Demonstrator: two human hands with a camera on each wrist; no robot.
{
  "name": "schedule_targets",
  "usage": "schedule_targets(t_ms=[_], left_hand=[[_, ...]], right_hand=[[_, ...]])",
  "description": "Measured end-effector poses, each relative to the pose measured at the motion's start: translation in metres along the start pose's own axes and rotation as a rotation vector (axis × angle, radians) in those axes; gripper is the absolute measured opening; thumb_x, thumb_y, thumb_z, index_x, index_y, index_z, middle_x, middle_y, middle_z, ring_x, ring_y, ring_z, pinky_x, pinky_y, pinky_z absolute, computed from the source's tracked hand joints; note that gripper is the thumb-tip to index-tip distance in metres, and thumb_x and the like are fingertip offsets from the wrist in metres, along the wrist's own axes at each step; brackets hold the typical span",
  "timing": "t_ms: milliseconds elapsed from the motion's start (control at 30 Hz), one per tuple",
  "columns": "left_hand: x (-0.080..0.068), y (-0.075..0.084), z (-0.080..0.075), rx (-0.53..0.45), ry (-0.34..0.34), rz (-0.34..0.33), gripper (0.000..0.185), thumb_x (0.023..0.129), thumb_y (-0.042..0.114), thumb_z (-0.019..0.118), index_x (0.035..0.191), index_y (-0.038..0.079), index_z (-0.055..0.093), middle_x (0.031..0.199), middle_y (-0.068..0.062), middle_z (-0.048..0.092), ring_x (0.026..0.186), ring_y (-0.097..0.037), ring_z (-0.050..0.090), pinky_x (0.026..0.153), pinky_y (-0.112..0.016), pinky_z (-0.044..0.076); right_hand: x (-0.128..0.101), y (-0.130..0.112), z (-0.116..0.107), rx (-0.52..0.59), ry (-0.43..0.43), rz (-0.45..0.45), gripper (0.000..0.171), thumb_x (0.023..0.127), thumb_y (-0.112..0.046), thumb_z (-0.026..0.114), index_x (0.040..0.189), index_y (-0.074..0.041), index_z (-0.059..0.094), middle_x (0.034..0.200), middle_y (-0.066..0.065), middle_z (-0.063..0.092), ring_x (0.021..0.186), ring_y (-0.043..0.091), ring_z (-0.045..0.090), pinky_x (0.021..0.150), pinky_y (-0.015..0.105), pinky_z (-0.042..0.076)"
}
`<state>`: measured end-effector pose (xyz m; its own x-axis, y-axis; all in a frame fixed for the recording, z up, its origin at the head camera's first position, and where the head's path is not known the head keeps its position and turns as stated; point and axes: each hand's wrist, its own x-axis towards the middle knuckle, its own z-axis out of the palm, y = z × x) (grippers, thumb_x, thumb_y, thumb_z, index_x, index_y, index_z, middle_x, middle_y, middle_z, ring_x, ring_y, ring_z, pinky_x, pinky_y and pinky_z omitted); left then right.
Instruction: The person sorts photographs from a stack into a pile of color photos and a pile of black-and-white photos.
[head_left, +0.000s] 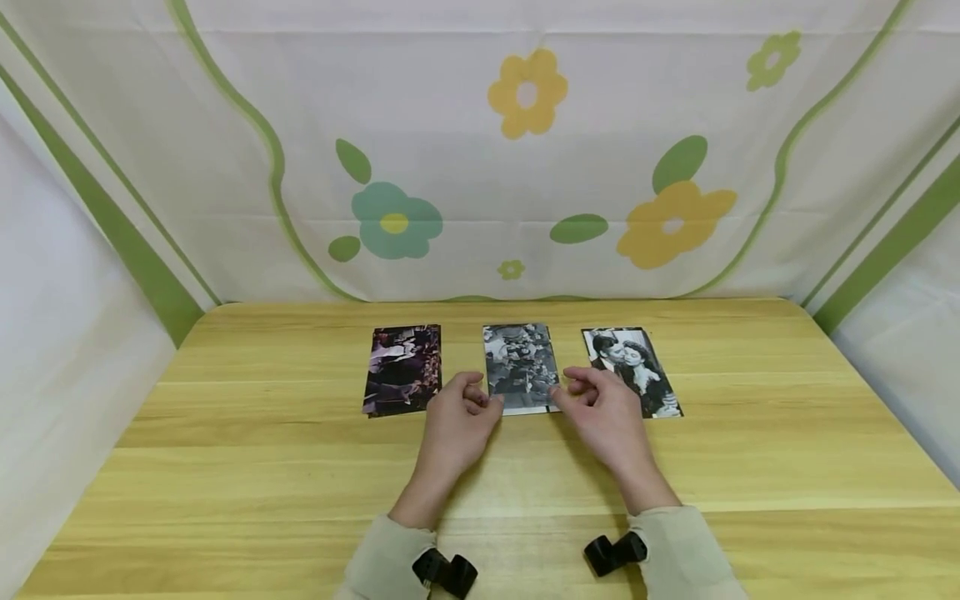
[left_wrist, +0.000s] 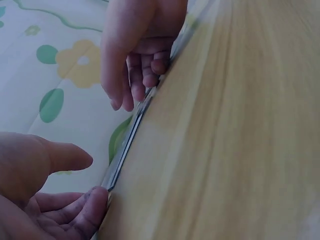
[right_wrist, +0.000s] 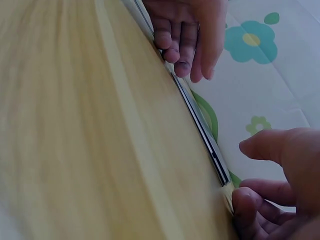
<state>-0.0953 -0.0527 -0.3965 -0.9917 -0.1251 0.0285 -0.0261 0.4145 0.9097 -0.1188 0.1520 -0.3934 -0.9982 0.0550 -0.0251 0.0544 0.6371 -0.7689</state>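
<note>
Grey-toned mid pile (head_left: 519, 360) of photos lies flat on the wood table (head_left: 262, 483), btwn the two hands: L hand (head_left: 459, 421) at its near L corner, R hand (head_left: 604, 417) at its near R corner. Pile's a bit beyond the wrists, near the table's far half, long side pointing away from the person; top photo is B&W w/ a crowd of figures. Its edge shows as thin dark & light layers in both wrist views, so > 1 sheet.

L hand: half open, fingers loosely bent, thumb held apart from them; fingertips meet the pile's corner in the L wrist view, no grip on it. R hand: abt the same, fingers bent, thumb clear of them, nothing pinched; fingertips right by the pile's other corner, can't tell if they touch.

L pile (head_left: 403, 371), dark purple/black stage-type pic on top, sits just past the L hand's outer side, slightly askew w/ sheets peeking out. R pile (head_left: 636, 354), B&W pic of a couple, is partly hidden behind the R hand. All 3 piles are in a row, gaps btwn.

Beige sleeves (head_left: 390, 558) on both arms, black cams (head_left: 445, 573) at the wrists. White cloth (head_left: 450, 100) w/ yellow, teal & green flowers hangs behind table.
</note>
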Motion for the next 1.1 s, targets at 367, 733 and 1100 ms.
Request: schedule_targets(t_ms=[367, 733, 1100], left_hand=[[0.005, -0.003, 0.009, 0.201, 0.009, 0.043, 0.061, 0.091, 0.013, 0.081, 0.142, -0.013, 0.061, 0.085, -0.008, 0.063, 0.072, -0.015, 0.054, 0.072, -0.035, 0.049], [0.004, -0.001, 0.013, 0.22, 0.005, 0.044, 0.061, 0.089, 0.01, 0.08, 0.142, -0.013, 0.061, 0.084, -0.009, 0.058, 0.072, -0.017, 0.048, 0.067, -0.032, 0.04], [0.004, -0.002, 0.014, 0.196, 0.016, 0.034, 0.058, 0.09, 0.01, 0.08, 0.142, -0.009, 0.064, 0.085, -0.007, 0.058, 0.071, -0.015, 0.046, 0.068, -0.029, 0.038]], right_hand=[[-0.004, -0.004, 0.012, -0.183, -0.019, -0.053, 0.064, 0.09, -0.035, 0.085, 0.143, -0.004, 0.067, 0.111, 0.009, 0.064, 0.087, 0.018, 0.059, 0.079, 0.035, 0.049], [-0.005, -0.003, 0.012, -0.148, -0.012, -0.035, 0.063, 0.09, -0.03, 0.085, 0.144, -0.003, 0.066, 0.114, 0.011, 0.062, 0.087, 0.018, 0.058, 0.075, 0.031, 0.047], [-0.006, -0.003, 0.014, -0.138, -0.007, -0.037, 0.063, 0.091, -0.03, 0.085, 0.145, -0.003, 0.065, 0.116, 0.011, 0.063, 0.088, 0.019, 0.059, 0.076, 0.031, 0.046]])
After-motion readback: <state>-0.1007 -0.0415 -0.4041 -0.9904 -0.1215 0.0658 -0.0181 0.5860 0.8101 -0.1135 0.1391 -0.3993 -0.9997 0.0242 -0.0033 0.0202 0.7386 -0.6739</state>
